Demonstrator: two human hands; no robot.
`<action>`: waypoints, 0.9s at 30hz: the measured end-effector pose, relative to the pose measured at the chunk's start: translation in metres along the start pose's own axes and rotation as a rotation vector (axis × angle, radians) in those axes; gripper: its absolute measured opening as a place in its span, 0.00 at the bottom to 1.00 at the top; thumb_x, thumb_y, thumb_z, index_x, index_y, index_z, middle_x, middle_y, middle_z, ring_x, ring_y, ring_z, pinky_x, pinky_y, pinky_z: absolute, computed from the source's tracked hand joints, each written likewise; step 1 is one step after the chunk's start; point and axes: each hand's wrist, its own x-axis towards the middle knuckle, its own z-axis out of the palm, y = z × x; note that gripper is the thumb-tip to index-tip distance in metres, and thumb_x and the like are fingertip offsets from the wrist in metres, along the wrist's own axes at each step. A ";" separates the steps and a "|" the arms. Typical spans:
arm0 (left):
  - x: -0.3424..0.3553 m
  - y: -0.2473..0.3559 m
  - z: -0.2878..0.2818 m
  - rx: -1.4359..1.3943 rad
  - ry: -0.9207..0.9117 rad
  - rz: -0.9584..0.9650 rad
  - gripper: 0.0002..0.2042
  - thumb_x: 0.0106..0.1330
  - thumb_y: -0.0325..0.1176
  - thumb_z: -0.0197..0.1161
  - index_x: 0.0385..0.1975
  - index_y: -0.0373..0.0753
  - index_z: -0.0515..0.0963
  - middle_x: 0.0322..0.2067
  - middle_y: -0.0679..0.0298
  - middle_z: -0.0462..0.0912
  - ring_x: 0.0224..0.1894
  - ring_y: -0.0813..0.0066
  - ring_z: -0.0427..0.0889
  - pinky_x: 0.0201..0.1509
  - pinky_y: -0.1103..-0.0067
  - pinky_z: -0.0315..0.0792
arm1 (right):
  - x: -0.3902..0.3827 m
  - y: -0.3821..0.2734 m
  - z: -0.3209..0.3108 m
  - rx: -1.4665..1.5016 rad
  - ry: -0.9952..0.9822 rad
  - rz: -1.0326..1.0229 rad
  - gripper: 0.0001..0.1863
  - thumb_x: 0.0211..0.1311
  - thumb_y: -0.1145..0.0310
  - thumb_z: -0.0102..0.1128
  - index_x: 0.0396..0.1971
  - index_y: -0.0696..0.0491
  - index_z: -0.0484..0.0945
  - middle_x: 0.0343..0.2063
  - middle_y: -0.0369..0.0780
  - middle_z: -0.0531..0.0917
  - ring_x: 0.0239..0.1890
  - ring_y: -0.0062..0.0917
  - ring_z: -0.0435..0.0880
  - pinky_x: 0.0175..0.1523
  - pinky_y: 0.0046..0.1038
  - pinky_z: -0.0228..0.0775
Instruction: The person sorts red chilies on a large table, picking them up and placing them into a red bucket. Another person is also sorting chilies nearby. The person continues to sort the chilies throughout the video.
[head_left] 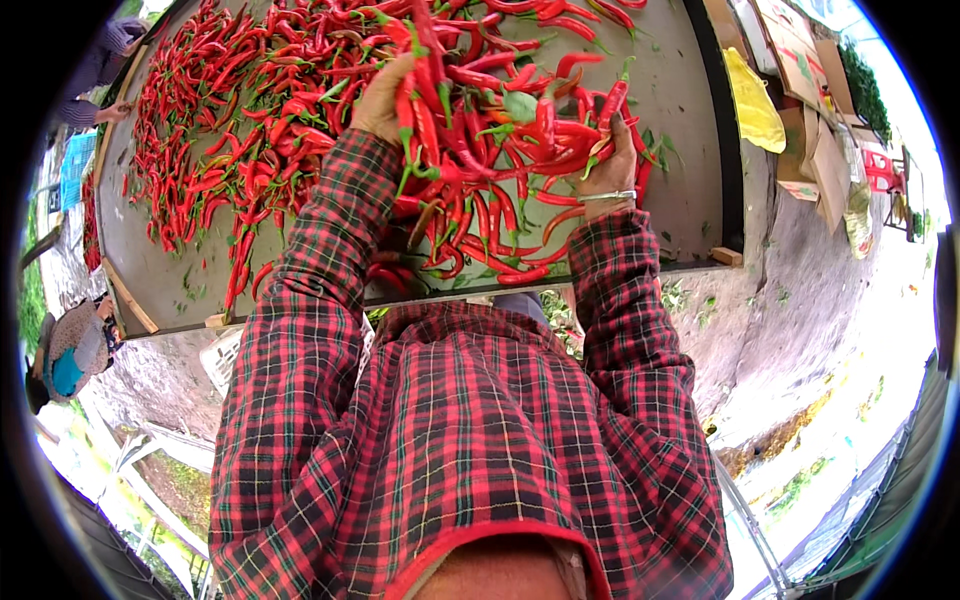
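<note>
The left hand [383, 103] and right hand [612, 165] grasp a loose, jutting bunch of peppers [545, 122] between them over the worktop [692, 130], where outer ones could slip and scatter if either grip slackened or tilted.

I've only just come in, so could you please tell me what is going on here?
A person in a checked shirt holds a bunch of red peppers between the left hand and right hand, above a table. More peppers lie across the table, thickest toward the left. At the far left, another person's hand is at the table's edge.
</note>
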 end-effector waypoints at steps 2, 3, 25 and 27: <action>-0.004 0.002 -0.001 0.007 -0.003 0.094 0.14 0.61 0.37 0.65 0.41 0.37 0.74 0.32 0.60 0.81 0.31 0.66 0.83 0.33 0.71 0.82 | 0.003 -0.016 -0.019 -0.039 0.005 -0.019 0.16 0.64 0.59 0.53 0.45 0.54 0.75 0.39 0.42 0.83 0.40 0.37 0.83 0.47 0.43 0.77; -0.010 0.008 0.000 0.004 -0.014 0.047 0.14 0.61 0.38 0.64 0.42 0.37 0.74 0.32 0.59 0.82 0.32 0.64 0.83 0.32 0.72 0.83 | 0.001 -0.024 -0.023 0.006 -0.031 -0.015 0.13 0.63 0.62 0.55 0.43 0.54 0.75 0.38 0.40 0.83 0.38 0.34 0.83 0.46 0.40 0.77; 0.003 -0.088 0.054 0.144 -0.045 -0.051 0.11 0.62 0.33 0.61 0.40 0.34 0.74 0.31 0.59 0.82 0.32 0.70 0.84 0.34 0.74 0.83 | -0.027 -0.082 -0.066 -0.357 0.024 -0.085 0.10 0.64 0.68 0.58 0.42 0.56 0.75 0.38 0.40 0.81 0.39 0.26 0.82 0.42 0.31 0.78; 0.005 -0.102 0.054 0.230 -0.061 -0.058 0.11 0.61 0.32 0.62 0.40 0.34 0.74 0.30 0.61 0.82 0.31 0.72 0.83 0.34 0.75 0.82 | -0.023 -0.088 -0.075 -0.693 0.055 -0.041 0.10 0.63 0.69 0.59 0.42 0.56 0.75 0.37 0.39 0.81 0.38 0.24 0.82 0.41 0.28 0.78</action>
